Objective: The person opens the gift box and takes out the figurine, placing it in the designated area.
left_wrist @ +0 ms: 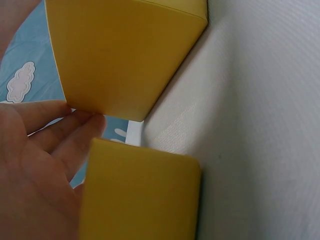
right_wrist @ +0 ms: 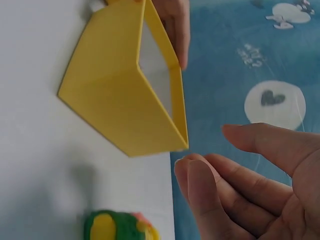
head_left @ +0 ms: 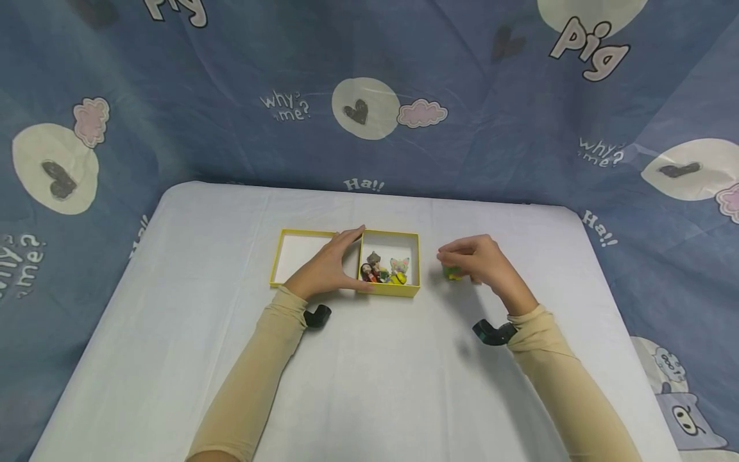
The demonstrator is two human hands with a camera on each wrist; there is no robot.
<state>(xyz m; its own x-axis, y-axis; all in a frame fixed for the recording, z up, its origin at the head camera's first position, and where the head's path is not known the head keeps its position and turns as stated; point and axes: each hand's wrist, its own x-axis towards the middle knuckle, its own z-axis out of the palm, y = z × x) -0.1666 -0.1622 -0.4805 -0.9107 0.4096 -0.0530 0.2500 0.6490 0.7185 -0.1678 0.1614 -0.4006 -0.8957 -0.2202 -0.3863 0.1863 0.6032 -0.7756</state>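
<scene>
A yellow box (head_left: 394, 290) with a white inside holds several small figurines (head_left: 378, 266), grouped toward its near wall. My left hand (head_left: 329, 263) spans the box's left end, thumb along the near wall and fingers at the far corner. In the left wrist view, fingertips (left_wrist: 97, 120) rest on the yellow wall (left_wrist: 125, 55). To the right of the box, my right hand (head_left: 476, 260) hovers over a green and yellow figurine (right_wrist: 117, 226) on the table. Its fingers are loosely bent, with a gap between them and the figurine in the right wrist view.
A shallow yellow-rimmed lid (head_left: 276, 256), white inside, lies left of the box, partly behind my left hand. White cloth covers the table (head_left: 369, 378). A blue printed curtain (head_left: 231, 128) hangs behind the table and along its sides.
</scene>
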